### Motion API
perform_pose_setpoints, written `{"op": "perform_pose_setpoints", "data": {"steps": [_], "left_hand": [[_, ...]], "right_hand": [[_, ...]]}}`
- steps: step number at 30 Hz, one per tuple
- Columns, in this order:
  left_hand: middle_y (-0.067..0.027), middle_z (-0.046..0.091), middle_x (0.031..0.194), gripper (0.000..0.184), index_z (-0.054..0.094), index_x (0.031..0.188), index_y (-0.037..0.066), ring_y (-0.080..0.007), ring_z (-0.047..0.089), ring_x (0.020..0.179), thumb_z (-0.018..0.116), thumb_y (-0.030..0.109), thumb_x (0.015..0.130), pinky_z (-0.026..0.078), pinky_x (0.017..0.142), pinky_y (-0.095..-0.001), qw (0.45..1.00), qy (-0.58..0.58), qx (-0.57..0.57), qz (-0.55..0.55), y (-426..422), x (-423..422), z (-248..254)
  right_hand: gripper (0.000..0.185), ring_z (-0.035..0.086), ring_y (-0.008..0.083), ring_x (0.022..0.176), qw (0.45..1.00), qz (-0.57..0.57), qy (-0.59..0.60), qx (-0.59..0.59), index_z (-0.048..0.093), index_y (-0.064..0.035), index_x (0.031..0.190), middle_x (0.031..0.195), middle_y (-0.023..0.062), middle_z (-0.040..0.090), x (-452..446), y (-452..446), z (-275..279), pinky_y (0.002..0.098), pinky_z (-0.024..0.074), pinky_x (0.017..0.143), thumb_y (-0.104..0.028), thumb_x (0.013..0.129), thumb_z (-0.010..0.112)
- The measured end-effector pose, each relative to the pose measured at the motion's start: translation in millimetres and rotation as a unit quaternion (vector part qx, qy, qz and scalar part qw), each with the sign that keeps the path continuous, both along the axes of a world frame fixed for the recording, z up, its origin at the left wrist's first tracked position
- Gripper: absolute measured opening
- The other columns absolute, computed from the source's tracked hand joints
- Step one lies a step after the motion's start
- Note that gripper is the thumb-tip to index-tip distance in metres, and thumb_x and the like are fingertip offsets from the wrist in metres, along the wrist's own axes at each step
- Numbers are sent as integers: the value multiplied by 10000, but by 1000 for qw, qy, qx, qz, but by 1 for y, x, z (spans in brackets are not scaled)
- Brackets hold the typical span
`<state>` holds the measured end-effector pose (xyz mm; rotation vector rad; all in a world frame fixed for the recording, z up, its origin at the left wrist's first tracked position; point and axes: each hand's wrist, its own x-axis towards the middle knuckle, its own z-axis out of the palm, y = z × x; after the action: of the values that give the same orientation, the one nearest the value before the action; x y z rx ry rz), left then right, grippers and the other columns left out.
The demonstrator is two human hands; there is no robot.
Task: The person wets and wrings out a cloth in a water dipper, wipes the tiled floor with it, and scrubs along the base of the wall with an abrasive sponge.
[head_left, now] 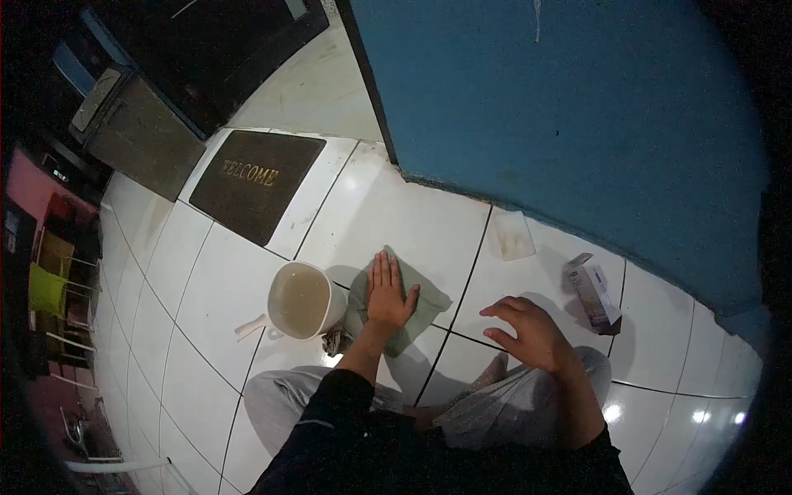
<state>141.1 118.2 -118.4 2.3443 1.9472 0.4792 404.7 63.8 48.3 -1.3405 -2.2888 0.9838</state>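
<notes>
My left hand (386, 295) lies flat, fingers stretched out, on a grey-green cloth (425, 303) spread on the white tiled floor. Just left of the cloth stands a white dipper (300, 300) with a handle, holding cloudy water. A dark crumpled rag (336, 341) sits on the floor between the dipper and my left wrist. Over my lap, my right hand (528, 330) hovers with thumb and fingers apart and nothing in it. To its right an opened small carton (592, 295) rests on the tiles.
A translucent white piece (513, 237) lies near the blue wall (561, 99). A dark WELCOME mat (257, 183) is at the upper left by a doorway. Chairs (51, 289) stand far left. My crossed legs (285, 400) are close below the cloth.
</notes>
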Motion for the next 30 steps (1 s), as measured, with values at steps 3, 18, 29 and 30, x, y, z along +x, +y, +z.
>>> {"op": "perform_pose_setpoints", "data": {"steps": [3, 18, 29, 30], "left_hand": [[-244, 192, 1379, 700, 227, 1305, -76, -346, 141, 1305, 403, 414, 838, 108, 1059, -435, 994, 8, 9, -111, 23, -4, 0], [-210, 155, 1403, 672, 187, 1330, -44, -316, 124, 1317, 387, 398, 865, 117, 1070, -399, 877, 49, -57, -474, 72, 49, 7], [-181, 148, 1414, 633, 200, 1328, -42, -268, 111, 1325, 308, 399, 887, 97, 1076, -376, 818, 31, -44, -573, 47, 125, 1], [-175, 150, 1415, 625, 201, 1330, -37, -263, 114, 1325, 317, 388, 886, 97, 1076, -377, 811, 21, -57, -582, 47, 125, 0]], "right_hand": [[282, 547, 288, 911, 1000, 14, 3, 6, 553, -56, 1026, 962, 120, 563, -1, 3, 2, 390, 442, 790, -250, 820, 551], [154, 599, 206, 799, 959, -224, 132, 110, 610, -34, 917, 860, 108, 626, 46, 15, 28, 310, 462, 711, -106, 780, 614], [139, 595, 198, 765, 948, -228, 193, 110, 608, -16, 903, 824, 108, 620, 51, 15, 21, 297, 457, 690, -104, 797, 594], [145, 595, 194, 766, 947, -225, 200, 108, 608, -15, 909, 824, 109, 620, 50, 16, 21, 293, 457, 684, -109, 800, 593]]}}
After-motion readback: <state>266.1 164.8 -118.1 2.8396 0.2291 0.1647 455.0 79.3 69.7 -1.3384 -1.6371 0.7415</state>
